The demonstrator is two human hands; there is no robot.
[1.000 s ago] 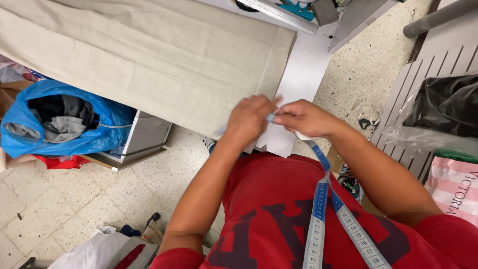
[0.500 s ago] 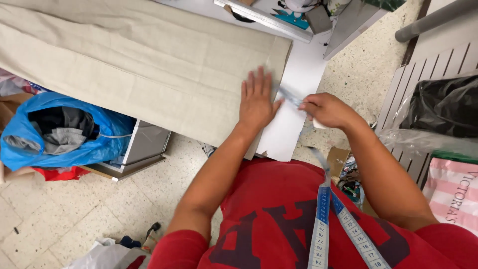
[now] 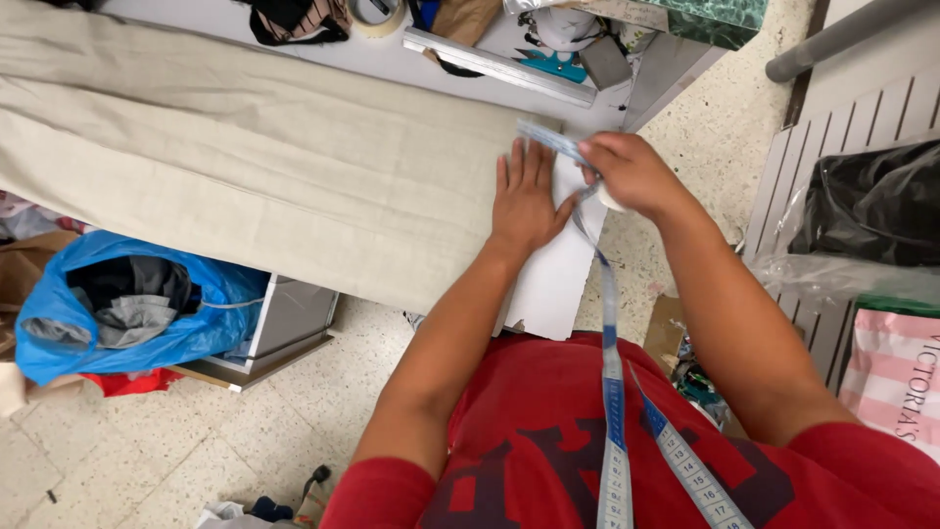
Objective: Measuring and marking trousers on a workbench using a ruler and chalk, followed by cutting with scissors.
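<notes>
Looking down from my own head, I see my 2 bare arms reaching forward over a white counter (image 3: 563,284).

My left hand (image 3: 524,196) lies flat, palm down and fingers spread, pressing on the near end of a long piece of plain beige woven cloth (image 3: 264,186) that stretches away to my left across the counter. This hand grips nothing; it only pins the fabric.

My right hand (image 3: 632,174) is just beside it, nearly touching, with its fingers curled closed around a pale blue flexible measuring tape (image 3: 609,323). The tape's short free end pokes out above my knuckles toward the cloth's far corner, and the rest runs down from my fist to my red shirt, where it hangs around my neck.

At the counter's back edge sit a long silver metal ruler (image 3: 499,67), a roll of clear tape and teal-handled scissors. Below the counter on my left, a blue plastic bag (image 3: 186,328) holds dark clothing on the speckled tile floor.

To measure well here, I judge the flat hand should keep the cloth smooth and unmoving, while the other draws the tape taut and straight along the fabric's edge, without slack or twist.
</notes>
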